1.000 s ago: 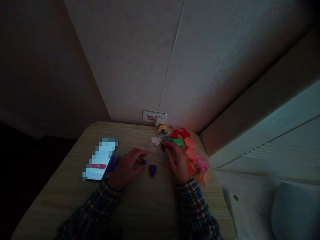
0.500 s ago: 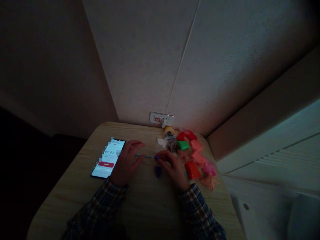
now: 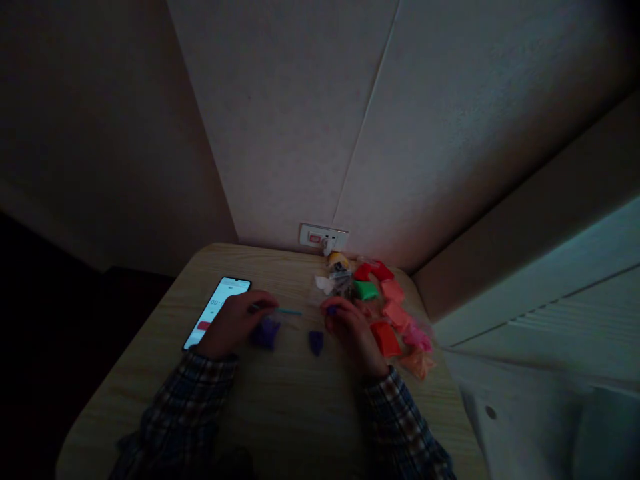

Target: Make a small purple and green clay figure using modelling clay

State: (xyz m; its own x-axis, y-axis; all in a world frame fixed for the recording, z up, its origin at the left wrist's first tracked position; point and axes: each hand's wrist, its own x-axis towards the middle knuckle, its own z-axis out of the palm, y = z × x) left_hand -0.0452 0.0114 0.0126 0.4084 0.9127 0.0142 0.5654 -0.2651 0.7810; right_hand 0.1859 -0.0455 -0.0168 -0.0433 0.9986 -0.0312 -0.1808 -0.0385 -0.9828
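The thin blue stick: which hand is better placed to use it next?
Probably the left hand: its fingers are at one end of the thin blue stick. The right hand is past the other end, with a small purple lump in its fingers.

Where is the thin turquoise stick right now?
In the head view, the turquoise stick is just left of centre, by the fingertips of the left hand, slightly beyond the purple packet.

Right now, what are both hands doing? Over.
Right hand pinching a small purple lump. Left hand at the blue stick, partly hiding the phone. Purple piece on table between hands.
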